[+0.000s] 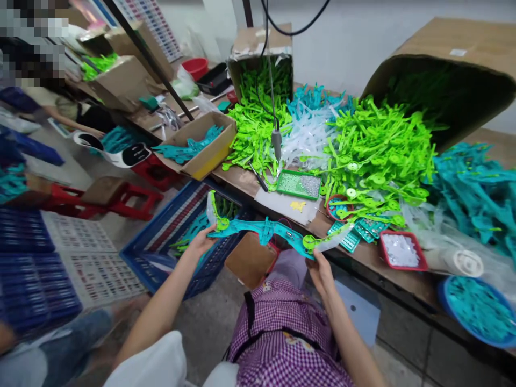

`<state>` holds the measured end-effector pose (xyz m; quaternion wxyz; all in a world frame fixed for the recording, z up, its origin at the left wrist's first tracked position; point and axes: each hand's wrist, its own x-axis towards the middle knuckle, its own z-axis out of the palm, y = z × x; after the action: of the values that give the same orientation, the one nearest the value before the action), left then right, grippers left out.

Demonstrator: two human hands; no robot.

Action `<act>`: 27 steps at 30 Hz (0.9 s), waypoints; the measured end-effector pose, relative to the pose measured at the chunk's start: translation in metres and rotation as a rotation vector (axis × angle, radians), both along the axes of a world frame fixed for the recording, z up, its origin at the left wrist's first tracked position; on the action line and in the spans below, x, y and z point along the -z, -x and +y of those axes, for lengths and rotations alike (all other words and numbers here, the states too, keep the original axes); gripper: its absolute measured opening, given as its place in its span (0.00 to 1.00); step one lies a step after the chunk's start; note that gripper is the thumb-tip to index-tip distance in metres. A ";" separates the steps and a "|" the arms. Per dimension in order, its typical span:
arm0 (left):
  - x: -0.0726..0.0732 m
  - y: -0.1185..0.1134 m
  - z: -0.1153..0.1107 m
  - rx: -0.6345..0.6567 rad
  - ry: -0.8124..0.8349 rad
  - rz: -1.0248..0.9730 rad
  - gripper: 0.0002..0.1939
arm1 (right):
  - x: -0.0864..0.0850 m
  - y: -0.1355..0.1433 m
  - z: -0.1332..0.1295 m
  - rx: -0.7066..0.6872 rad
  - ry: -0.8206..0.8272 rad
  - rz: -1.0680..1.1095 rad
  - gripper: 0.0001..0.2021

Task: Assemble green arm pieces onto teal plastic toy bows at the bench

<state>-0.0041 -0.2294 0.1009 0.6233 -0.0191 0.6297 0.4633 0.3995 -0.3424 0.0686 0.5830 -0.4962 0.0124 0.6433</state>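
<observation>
A teal plastic toy bow (265, 232) with green and whitish arms at its two ends is held up level over my lap. My left hand (202, 240) grips its left end near a round green joint. At the other end my right hand (320, 266) pinches the bow just below the matching green disc. Fingers behind the bow are partly hidden. Beyond it, on the bench, lies a green tray (299, 184) of small metal and pale parts. Above that tray hangs a grey electric screwdriver (276, 144) on a cable.
Heaps of green parts (374, 145) and teal parts (475, 199) cover the bench, with cardboard boxes (455, 45) behind. A blue crate (139, 252) stands on the floor at left. At right are a red tray (421, 263) and a blue basin (443, 301). Another person's arm (72, 122) shows far left.
</observation>
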 end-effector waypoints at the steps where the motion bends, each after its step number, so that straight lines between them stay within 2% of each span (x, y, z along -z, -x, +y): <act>1: -0.004 0.001 0.002 -0.002 -0.009 0.025 0.12 | 0.002 0.001 0.006 -0.010 0.000 0.018 0.16; 6: -0.019 0.001 0.025 0.037 -0.028 0.126 0.09 | 0.016 0.008 0.030 -0.028 0.001 0.090 0.17; 9: -0.017 0.002 0.047 0.070 -0.033 0.159 0.08 | 0.033 0.016 0.046 -0.029 0.001 0.108 0.19; 11: -0.009 0.004 0.065 0.074 -0.032 0.184 0.07 | 0.049 0.021 0.059 -0.034 0.007 0.120 0.20; 14: 0.011 0.008 0.093 0.060 -0.016 0.217 0.06 | 0.076 0.028 0.083 -0.050 0.036 0.137 0.21; 17: 0.039 0.014 0.122 0.050 0.000 0.224 0.08 | 0.098 0.033 0.106 -0.057 0.066 0.150 0.24; 21: 0.074 0.028 0.155 0.065 -0.003 0.217 0.09 | 0.112 0.048 0.125 -0.028 0.063 0.100 0.28; 27: 0.115 0.057 0.197 0.134 -0.054 0.238 0.10 | 0.134 0.093 0.134 -0.004 0.114 -0.039 0.28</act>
<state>-0.0615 -0.0325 -0.0137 0.5742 0.0950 0.6862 0.4363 0.3062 -0.2081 -0.0654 0.5527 -0.5409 0.0366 0.6329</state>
